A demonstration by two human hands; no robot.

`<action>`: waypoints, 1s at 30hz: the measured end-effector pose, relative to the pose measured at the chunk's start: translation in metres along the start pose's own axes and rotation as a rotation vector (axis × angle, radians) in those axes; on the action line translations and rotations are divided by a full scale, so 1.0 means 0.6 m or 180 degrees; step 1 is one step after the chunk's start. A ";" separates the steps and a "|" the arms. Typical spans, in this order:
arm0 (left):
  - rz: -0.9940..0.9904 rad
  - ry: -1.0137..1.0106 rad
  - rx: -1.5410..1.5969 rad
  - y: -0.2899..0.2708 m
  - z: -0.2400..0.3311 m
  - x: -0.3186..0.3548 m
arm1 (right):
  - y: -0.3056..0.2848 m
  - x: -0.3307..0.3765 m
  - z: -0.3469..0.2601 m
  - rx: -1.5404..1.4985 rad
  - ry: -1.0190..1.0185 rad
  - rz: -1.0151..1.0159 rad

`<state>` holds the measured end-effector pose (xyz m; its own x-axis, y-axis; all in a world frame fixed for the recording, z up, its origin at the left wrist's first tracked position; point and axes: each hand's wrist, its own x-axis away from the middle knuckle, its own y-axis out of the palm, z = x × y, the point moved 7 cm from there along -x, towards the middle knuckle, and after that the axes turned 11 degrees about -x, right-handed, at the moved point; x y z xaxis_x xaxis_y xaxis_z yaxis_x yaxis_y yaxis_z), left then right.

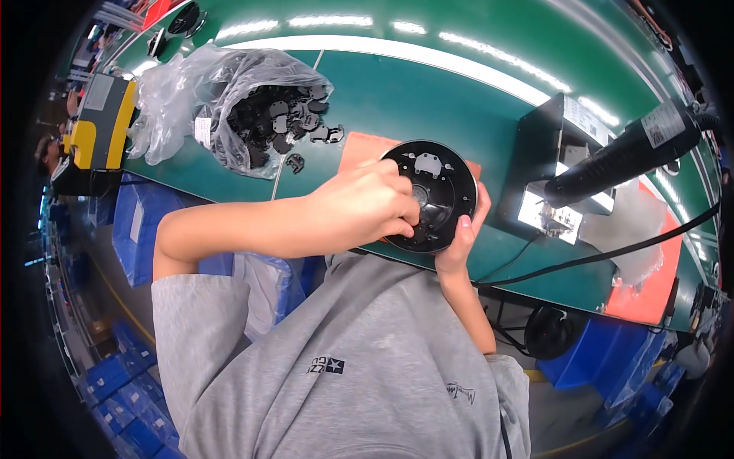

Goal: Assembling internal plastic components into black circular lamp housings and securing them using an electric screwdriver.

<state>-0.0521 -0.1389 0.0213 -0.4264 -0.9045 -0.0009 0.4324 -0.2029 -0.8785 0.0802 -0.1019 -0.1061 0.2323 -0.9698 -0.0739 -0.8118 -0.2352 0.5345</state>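
Note:
A round black plastic disc (440, 183) with a small grey plate near its top is held over an orange mat (358, 147) on the green bench. My right hand (464, 237) grips the disc's lower right rim from below. My left hand (367, 205) lies over the disc's left side, fingertips pinched together near its centre hub. Whether those fingers hold a small part is hidden.
A clear plastic bag (222, 99) spilling several small black parts (294, 115) lies at the back left. A hanging black power screwdriver (623, 157) and a black box fixture (554, 172) stand to the right, with a cable (612, 252) across the bench. Blue bins (130, 229) sit below.

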 end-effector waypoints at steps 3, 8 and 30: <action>-0.0124 0.0109 -0.0368 0.017 0.005 -0.002 | -0.001 0.002 0.002 -0.0045 0.0011 0.0076; 0.0012 0.0390 -0.1132 0.032 0.021 -0.002 | 0.008 0.005 0.001 -0.1684 0.0661 0.0922; 0.0627 0.0213 -0.1488 0.022 0.059 0.047 | 0.001 -0.164 -0.352 0.0873 -0.1717 0.0296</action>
<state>-0.0307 -0.1804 0.0268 -0.4292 -0.8796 -0.2052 0.1146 0.1723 -0.9784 0.1699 0.0070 0.0796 -0.0920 -0.8661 -0.4914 -0.9406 -0.0863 0.3283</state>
